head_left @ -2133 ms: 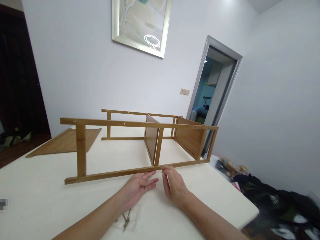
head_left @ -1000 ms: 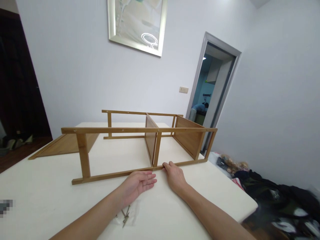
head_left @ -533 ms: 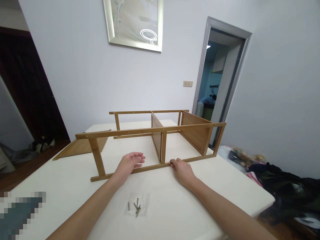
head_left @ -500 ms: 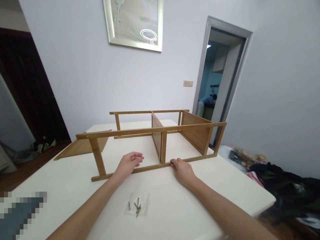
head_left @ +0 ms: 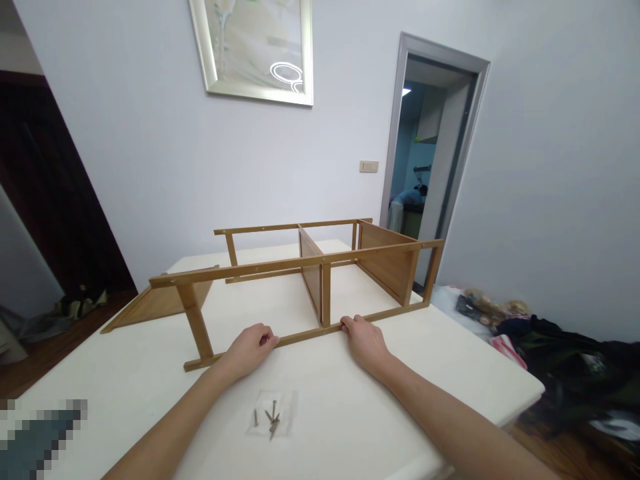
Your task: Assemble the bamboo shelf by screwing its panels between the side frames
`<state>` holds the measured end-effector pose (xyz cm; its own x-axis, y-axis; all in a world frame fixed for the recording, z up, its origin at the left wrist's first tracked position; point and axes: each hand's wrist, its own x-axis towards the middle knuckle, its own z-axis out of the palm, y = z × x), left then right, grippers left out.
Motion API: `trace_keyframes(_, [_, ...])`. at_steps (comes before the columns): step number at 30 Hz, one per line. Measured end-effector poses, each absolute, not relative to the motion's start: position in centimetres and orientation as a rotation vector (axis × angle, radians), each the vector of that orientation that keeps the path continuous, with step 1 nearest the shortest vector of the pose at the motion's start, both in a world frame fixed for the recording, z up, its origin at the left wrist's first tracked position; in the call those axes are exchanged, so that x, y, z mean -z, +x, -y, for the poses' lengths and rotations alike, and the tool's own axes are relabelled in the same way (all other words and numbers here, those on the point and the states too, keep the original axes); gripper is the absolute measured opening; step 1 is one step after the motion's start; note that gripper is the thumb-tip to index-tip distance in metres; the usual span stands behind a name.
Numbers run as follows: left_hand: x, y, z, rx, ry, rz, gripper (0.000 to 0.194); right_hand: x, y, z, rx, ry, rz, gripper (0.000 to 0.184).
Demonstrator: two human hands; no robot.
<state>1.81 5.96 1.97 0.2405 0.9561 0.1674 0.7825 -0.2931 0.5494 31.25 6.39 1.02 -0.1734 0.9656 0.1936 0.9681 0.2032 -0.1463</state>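
Head view: left hand clenched round the long near bottom rail of the brown wooden open shelf frame, towards its left end. Right hand has bent fingers over the same rail, right of the frame's middle upright, gripping it; undersides of both grips hidden. Frame lies on its side, one brown rectangular wooden panel standing across its middle, another near its right end. Just in front of the frame, between the forearms: clear plastic bag with thin metal screws. Loose flat brown wooden board behind the frame's left end. Under the frame, white smooth table. Above and behind the frame, silver-framed pale picture; grey-trimmed doorway behind its right end. Dark crumpled cloth right of the frame, beyond the table edge.
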Motion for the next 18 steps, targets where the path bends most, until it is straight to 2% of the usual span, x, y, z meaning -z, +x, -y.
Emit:
trace_keyframes(4, [-2.1, 1.1, -6.4, -0.700, 2.037, -1.514, 0.021, -1.0, 31.4, -6.5, 0.014, -1.858, 2.226, 0.030])
trace_keyframes(9, [-2.0, 0.1, -7.1, -0.728, 1.874, -1.482, 0.025, -0.9, 31.4, -6.6, 0.010, -1.870, 2.223, 0.031])
trace_keyframes(18, [-2.5, 0.3, -6.7, -0.603, 1.952, -1.443, 0.027, -0.7, 31.5, -6.8, -0.004, -1.891, 2.217, 0.031])
